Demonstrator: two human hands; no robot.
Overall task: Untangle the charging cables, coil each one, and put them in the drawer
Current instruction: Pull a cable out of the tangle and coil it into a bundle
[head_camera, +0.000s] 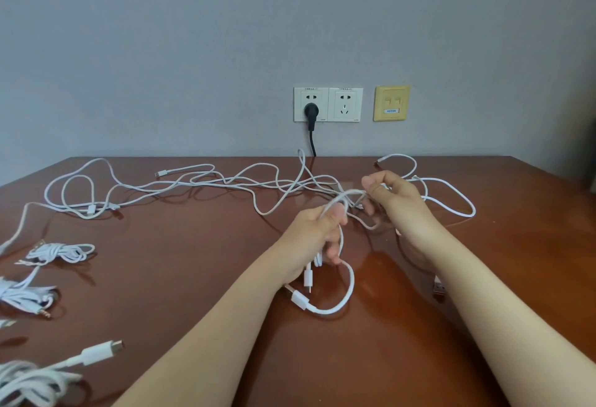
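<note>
Left hand (317,232) and right hand (392,195) close together, both curled in pinching grips.

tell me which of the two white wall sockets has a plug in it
The left socket: a black plug sits in it, cord hanging down. The right socket, next to the yellow plate, has nothing plugged in.

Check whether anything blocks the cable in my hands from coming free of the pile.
Both the left hand and right hand hold the white cable, but beyond the right hand it appears to run into the tangle of other cables.
</note>
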